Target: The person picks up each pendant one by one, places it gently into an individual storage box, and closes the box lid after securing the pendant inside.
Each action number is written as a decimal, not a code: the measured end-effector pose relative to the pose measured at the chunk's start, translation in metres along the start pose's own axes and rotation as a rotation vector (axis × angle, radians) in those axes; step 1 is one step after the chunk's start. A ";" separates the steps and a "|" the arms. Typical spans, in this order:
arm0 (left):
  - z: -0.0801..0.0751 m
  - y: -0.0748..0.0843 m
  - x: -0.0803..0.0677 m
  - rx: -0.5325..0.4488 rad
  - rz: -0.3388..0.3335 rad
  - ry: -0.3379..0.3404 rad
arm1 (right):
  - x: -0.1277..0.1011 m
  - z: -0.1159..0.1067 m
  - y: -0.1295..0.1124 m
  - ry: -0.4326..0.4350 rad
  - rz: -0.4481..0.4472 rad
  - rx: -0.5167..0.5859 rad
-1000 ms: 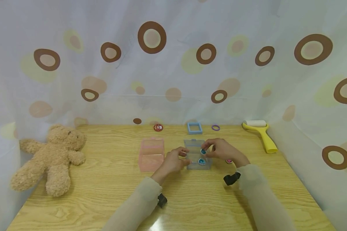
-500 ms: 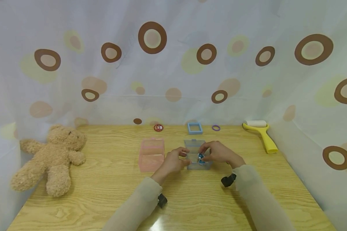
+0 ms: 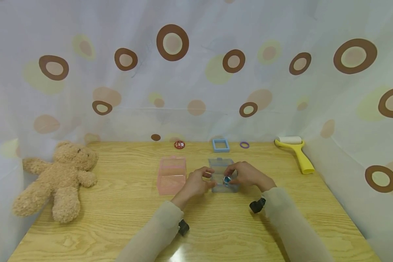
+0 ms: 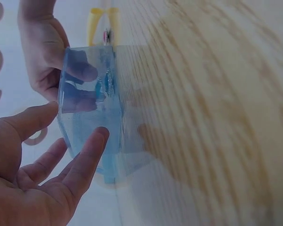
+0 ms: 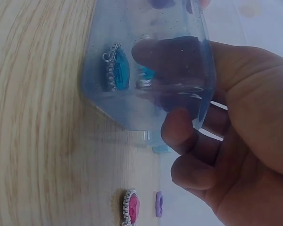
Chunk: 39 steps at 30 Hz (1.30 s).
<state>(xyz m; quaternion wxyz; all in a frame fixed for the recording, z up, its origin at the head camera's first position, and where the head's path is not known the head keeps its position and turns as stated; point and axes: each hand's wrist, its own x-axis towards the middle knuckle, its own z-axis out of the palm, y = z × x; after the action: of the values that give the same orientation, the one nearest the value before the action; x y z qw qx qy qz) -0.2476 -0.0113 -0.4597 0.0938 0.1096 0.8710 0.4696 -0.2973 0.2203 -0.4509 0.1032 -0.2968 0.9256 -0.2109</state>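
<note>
Against the left wall of the clear blue box [image 3: 221, 189], the person's left hand [image 3: 196, 182] rests with its fingers spread and fairly straight; I can't tell how firmly they press. Within the box, the right hand [image 3: 247, 173] pinches a silver-edged blue gem [image 5: 146, 74] between thumb and finger. A second ago that gem hung over the box's right side; now it has come down inside the walls, just above another blue gem [image 5: 120, 71] low in the box. So both blue ones are in there, though I'd judge the upper one not yet settled, being in the fingers' grip.

Just right of the box lies a pink gem [image 5: 134, 207]; to its left, a clear pink box [image 3: 171, 185]. Behind it sit a light blue frame [image 3: 221, 150], a purple ring [image 3: 244, 147] rightward and a red badge [image 3: 179, 145] leftward. Well right of it is a yellow lint roller [image 3: 301, 158]; well left, a teddy bear [image 3: 65, 178]; behind everything hangs a spotted curtain [image 3: 196, 80].
</note>
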 end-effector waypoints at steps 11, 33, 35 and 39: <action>0.000 0.002 -0.001 0.003 0.000 0.009 | -0.003 -0.005 -0.004 0.009 0.018 0.007; -0.022 0.001 -0.004 -0.052 0.049 0.015 | -0.012 -0.029 0.010 0.120 0.087 0.123; -0.027 0.000 -0.007 -0.053 0.055 0.023 | -0.014 -0.031 0.011 0.134 0.100 0.126; -0.037 -0.003 -0.014 -0.067 0.058 0.029 | -0.018 -0.034 0.013 0.173 0.106 0.113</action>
<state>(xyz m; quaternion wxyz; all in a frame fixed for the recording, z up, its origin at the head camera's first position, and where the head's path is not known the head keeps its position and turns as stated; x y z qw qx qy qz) -0.2442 -0.0460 -0.4412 0.0713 0.1246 0.8526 0.5025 -0.3006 0.2520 -0.4255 0.0506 -0.2216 0.9321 -0.2820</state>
